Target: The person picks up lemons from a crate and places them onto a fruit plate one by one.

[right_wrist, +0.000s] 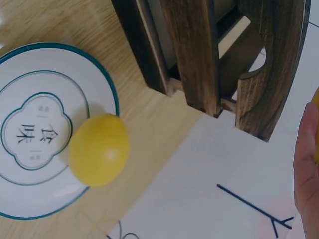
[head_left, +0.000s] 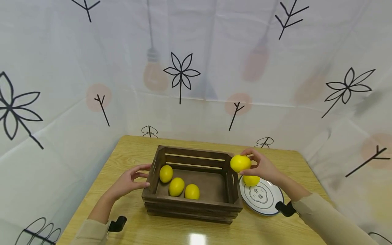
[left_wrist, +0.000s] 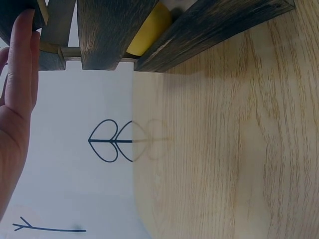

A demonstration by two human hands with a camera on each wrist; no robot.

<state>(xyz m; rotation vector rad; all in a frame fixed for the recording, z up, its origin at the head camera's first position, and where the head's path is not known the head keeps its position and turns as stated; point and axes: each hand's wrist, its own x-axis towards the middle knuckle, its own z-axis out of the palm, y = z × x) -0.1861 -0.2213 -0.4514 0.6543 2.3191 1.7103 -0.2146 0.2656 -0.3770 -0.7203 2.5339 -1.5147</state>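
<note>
the right hand (head_left: 264,166) has its fingers curled round a lemon (head_left: 240,163), held in the air just above the right end wall of the crate (head_left: 190,204). the left hand (head_left: 130,180) lies against the crate's left end, fingers nearly straight and only touching the wood (from the left wrist view the fingers (left_wrist: 22,59) run flat along the boards), holding nothing. three more lemons (head_left: 176,186) lie inside the crate towards its left and front. another lemon (head_left: 251,180) sits on the far rim of the plate (head_left: 269,204), which stands on the surface (head_left: 275,231) just right of the crate. the plate is white with a teal ring and a cloud-shaped frame in the middle holding two chinese characters, which read 食味 in the right wrist view. behind hangs a pale cloth (head_left: 196,68) printed with leaves and bulbs.
</note>
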